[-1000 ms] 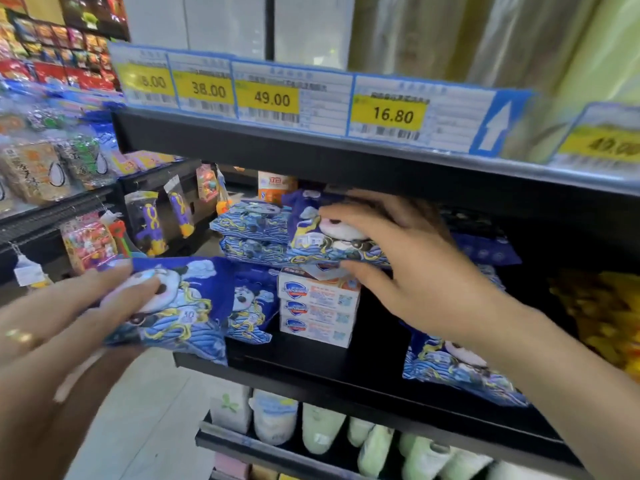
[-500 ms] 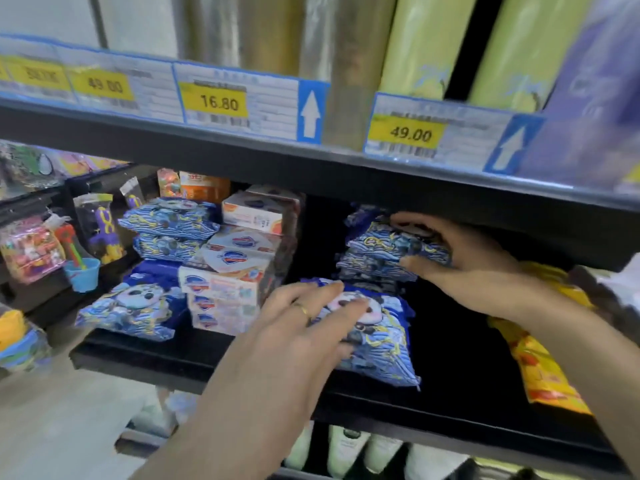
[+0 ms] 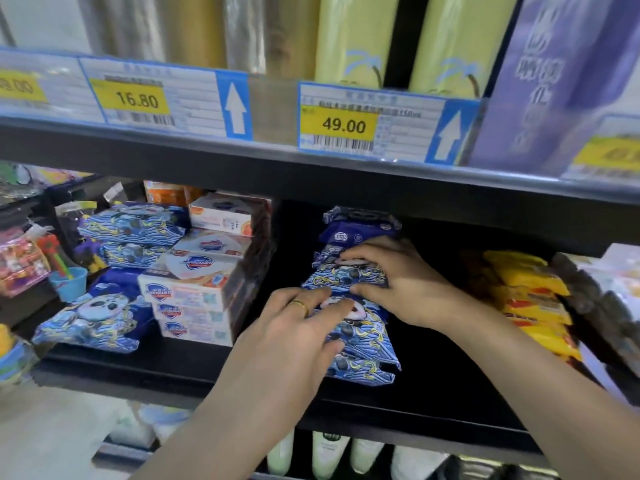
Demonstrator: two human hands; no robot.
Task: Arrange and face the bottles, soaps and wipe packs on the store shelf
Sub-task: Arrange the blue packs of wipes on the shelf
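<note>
Head view of a black store shelf (image 3: 194,372) under a rail of price tags (image 3: 341,124). Both hands work on a stack of blue wipe packs (image 3: 349,282) standing near the middle of the shelf, set back from its front edge. The left hand (image 3: 291,341) lies flat, fingers straight, pressing the front pack (image 3: 356,348) of that stack down toward the shelf board. The right hand (image 3: 398,282) curls its fingers and thumb round the packs above it, gripping them from the right side. Toward the left end of the shelf stand a pile of boxed soaps (image 3: 194,299) and, just beside it at the left edge, more blue wipe packs (image 3: 93,317), one lying at the front and others piled behind. Yellow packs (image 3: 530,296) lie toward the right end, apart from the hands.

Step in hand, as judged: squaring the middle stack. It would go well if the right hand steadies the upper packs while the left slides the lowest one back until the fronts line up — the soft packs will likely slump if pressed unevenly, so the printed faces should be kept turned outward and level.

Against the frame half a second earlier: the left hand already lay on the front pack, but the right hand held the stack higher and further back; it has come forward and down — the two hands now nearly meet.
</note>
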